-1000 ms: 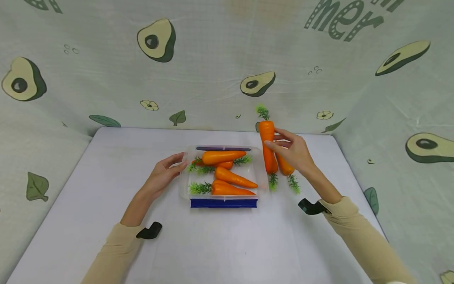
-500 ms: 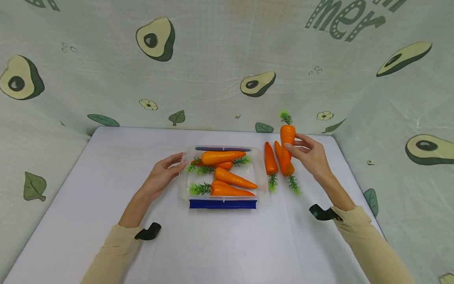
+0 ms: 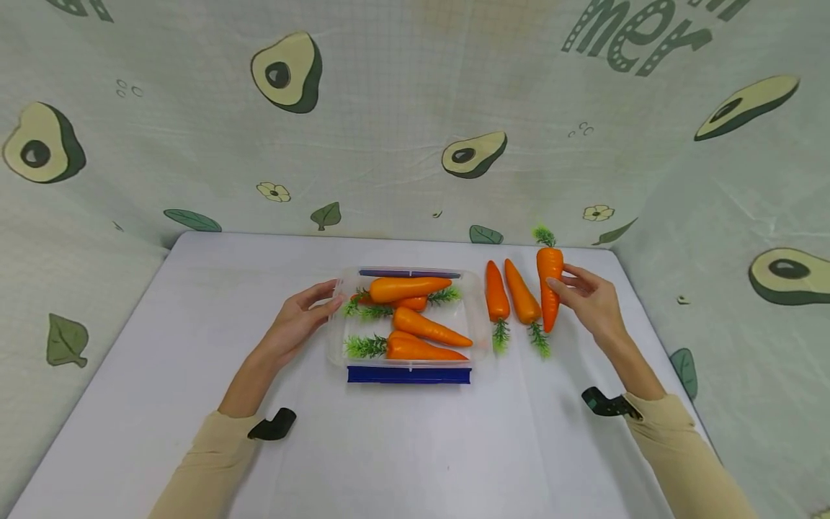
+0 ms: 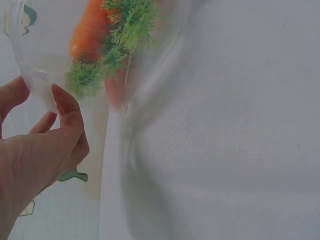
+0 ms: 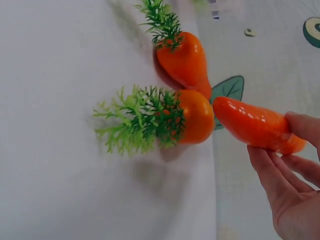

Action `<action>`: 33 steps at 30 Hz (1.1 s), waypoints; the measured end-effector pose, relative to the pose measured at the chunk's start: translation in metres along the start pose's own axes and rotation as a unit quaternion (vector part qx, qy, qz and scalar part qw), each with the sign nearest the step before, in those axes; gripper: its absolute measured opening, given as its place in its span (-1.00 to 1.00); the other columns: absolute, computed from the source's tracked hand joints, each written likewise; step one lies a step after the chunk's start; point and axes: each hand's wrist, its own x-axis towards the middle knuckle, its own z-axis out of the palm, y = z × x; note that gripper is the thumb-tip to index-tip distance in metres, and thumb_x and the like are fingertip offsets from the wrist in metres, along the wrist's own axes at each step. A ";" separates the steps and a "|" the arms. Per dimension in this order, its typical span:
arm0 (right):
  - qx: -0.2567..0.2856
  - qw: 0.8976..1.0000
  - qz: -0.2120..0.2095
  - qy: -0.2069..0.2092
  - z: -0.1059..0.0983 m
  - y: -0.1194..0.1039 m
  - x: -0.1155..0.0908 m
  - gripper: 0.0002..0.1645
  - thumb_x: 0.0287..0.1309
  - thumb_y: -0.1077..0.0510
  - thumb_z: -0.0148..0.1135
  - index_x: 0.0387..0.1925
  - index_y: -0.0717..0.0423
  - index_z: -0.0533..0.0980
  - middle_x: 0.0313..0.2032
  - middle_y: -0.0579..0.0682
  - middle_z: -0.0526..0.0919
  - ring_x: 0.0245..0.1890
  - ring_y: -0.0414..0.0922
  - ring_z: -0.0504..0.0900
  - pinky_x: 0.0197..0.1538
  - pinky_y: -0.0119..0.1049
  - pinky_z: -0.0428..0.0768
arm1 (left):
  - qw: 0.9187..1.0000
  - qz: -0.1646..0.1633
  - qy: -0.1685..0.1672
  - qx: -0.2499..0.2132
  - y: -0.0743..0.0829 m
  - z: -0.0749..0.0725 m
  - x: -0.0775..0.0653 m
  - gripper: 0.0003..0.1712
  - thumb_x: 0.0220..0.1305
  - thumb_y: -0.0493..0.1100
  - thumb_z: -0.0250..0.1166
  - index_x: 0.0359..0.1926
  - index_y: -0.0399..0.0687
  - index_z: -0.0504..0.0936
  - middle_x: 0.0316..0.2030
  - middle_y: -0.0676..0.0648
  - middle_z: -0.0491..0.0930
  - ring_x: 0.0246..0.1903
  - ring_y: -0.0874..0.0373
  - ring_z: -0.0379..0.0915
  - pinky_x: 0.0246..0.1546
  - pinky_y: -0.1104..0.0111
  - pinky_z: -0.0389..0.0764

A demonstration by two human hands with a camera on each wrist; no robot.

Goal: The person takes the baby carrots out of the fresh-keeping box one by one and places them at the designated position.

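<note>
White surface (image 3: pixel 415 454): near its far right corner, right hand (image 3: pixel 590 308) pinches carrot (image 3: pixel 548 268); left hand (image 3: pixel 300 321) pinches container (image 3: pixel 449 312) at left side. Apply light, steady pressure.

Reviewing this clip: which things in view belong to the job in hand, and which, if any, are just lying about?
Part of the job, it seems:
- left hand, touching the clear box
- four carrots in the box
- right hand, holding a carrot
- two loose carrots

Just surroundings or gear:
- table
- avocado-print cloth
- wrist cameras
</note>
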 end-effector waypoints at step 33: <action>-0.075 0.992 0.051 -0.085 -0.001 0.053 0.008 -0.10 0.41 -0.21 0.25 0.47 0.33 0.29 0.25 0.46 0.50 -0.24 -0.37 0.68 -0.16 -0.63 0.59 | 1.000 -0.004 0.003 -0.015 0.001 0.001 0.000 -0.27 0.46 0.01 0.32 0.53 -0.07 0.32 0.44 -0.15 0.26 0.13 0.26 0.43 0.28 0.38 0.43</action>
